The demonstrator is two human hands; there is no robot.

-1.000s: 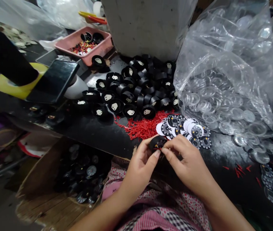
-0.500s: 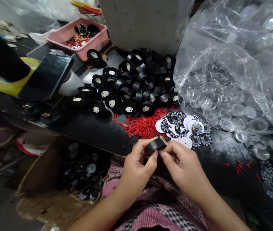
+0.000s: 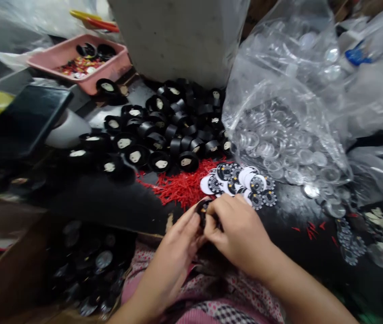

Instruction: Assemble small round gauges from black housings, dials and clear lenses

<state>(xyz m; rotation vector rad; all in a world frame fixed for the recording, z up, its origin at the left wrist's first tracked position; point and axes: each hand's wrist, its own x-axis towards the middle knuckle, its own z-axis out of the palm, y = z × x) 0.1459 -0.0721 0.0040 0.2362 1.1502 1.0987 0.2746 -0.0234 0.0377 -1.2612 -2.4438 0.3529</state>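
Near the red pieces (image 3: 178, 186), both curled hands (image 3: 208, 227) grip a black case (image 3: 202, 208).

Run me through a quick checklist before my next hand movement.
1. Left hand grips the black round case: ok.
2. Right hand at the case: ok.
3. Case interior unobstructed: not ok, fingers cover part.
4. Red pointers piled nearby: ok.
5. Printed dials beside that pile: ok.
6. All clear plastic discs inside the plastic bag: not ok, some lie outside.
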